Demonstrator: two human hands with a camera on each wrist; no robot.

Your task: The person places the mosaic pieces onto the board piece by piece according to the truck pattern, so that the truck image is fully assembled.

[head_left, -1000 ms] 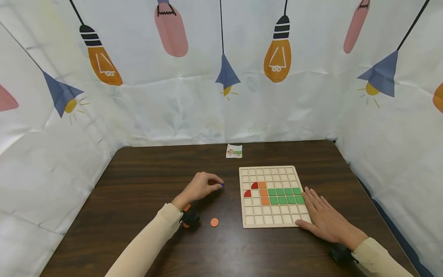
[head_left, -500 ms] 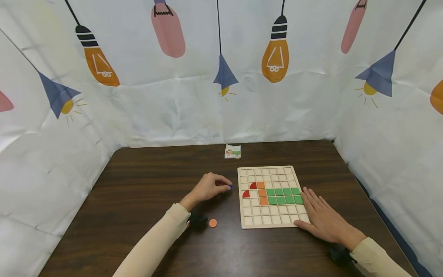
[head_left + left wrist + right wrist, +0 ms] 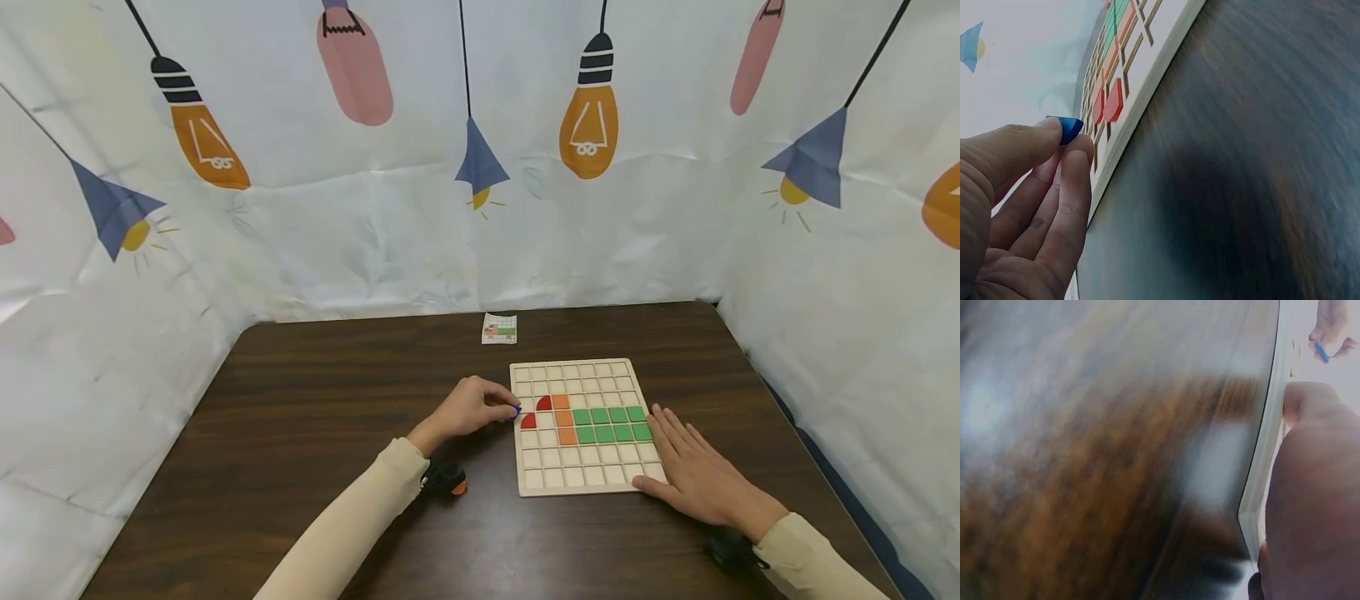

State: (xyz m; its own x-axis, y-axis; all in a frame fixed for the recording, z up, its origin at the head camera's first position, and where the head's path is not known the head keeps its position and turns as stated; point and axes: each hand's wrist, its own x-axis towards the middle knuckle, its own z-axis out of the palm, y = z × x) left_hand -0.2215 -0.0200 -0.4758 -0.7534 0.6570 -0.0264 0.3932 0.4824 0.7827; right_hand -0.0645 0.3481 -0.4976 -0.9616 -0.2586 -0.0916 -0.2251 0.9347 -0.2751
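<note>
Thumb and fingertips of my left hand [image 3: 472,407] pinch a small blue piece with a curved edge [image 3: 1067,129], held just over the left edge of the wooden grid board [image 3: 558,478]. Two red quarter-round pieces [image 3: 543,403] sit in cells close to those fingertips. Beside them runs a column of orange squares [image 3: 564,418], followed by two rows of green squares [image 3: 611,424]. At the board's right edge, my right hand [image 3: 705,475] lies with straight fingers, touching the rim, its thumb at the near corner.
A small printed card [image 3: 499,328] with a coloured grid pattern lies near the far edge of the dark wood table [image 3: 337,367]. An orange disc [image 3: 459,488] shows partly from behind the left wrist camera. A lamp-printed white curtain [image 3: 360,225] surrounds the table.
My left hand has moved right with the blue piece, from the table to the board's left edge. Its wrist now partly covers the orange disc. The right hand stays on the board's edge.
</note>
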